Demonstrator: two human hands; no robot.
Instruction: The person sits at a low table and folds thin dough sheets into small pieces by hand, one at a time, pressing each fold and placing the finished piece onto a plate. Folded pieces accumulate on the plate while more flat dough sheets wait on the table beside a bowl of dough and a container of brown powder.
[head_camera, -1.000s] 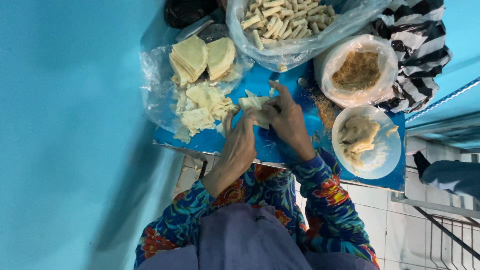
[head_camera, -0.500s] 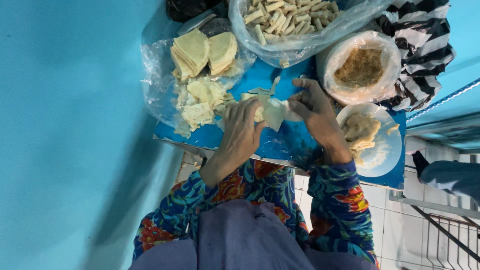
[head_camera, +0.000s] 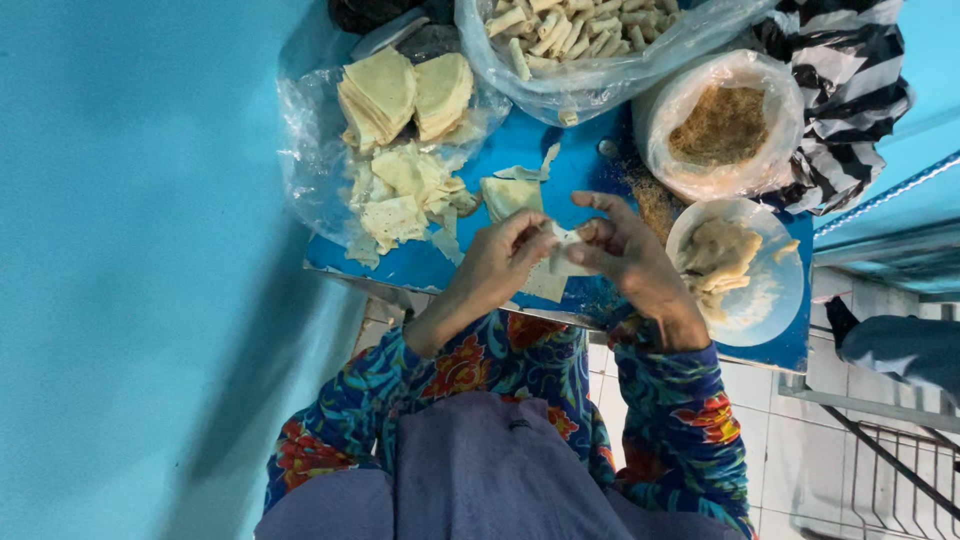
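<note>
My left hand (head_camera: 495, 262) and my right hand (head_camera: 628, 255) meet over the near edge of a blue table (head_camera: 570, 150). Both pinch a thin pale dough wrapper (head_camera: 556, 268) between their fingertips, and it hangs folded below them. A second flat wrapper (head_camera: 508, 194) lies on the table just beyond my left hand. To the right of my right hand stands a blue plate (head_camera: 770, 300) with pale lumps on it. My floral sleeves and purple lap fill the bottom of the view.
Stacked folded wrappers (head_camera: 400, 95) and loose torn pieces (head_camera: 398, 200) lie on clear plastic at the left. A bag of rolled sticks (head_camera: 585, 30) sits at the back, with a bag of brown crumbs (head_camera: 722, 125) and a striped cloth (head_camera: 845, 90) at the right. A turquoise wall stands on the left.
Both hands have drawn back from the table middle toward my body, carrying the wrapper with them. My right hand has shifted left, away from the plate.
</note>
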